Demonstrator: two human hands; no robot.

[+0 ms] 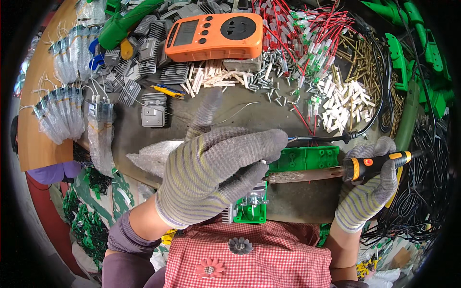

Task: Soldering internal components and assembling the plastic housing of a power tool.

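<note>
My right hand (pixel 367 192), in a striped grey work glove, is closed around the black and orange handle of a soldering iron (pixel 377 162). Its brownish metal shaft (pixel 309 176) points left, the tip end near the fingers of my left hand (pixel 206 170). That hand, gloved alike, has one finger raised while others pinch by the blue wire end (pixel 294 138) of a black cable (pixel 349 137). Beneath lies an open green plastic housing (pixel 307 158); its lower part (pixel 258 217) holds a metal piece and is partly covered by my left hand.
An orange meter (pixel 216 37) with a socket lies at the back among grey heat sinks (pixel 153 110). Screws, white ceramic pieces (pixel 348 108) and red-wired indicator lights (pixel 307 48) are heaped behind my hands. Bubble-wrapped parts (pixel 60 115) stand left; black cables (pixel 413 187) pile up right.
</note>
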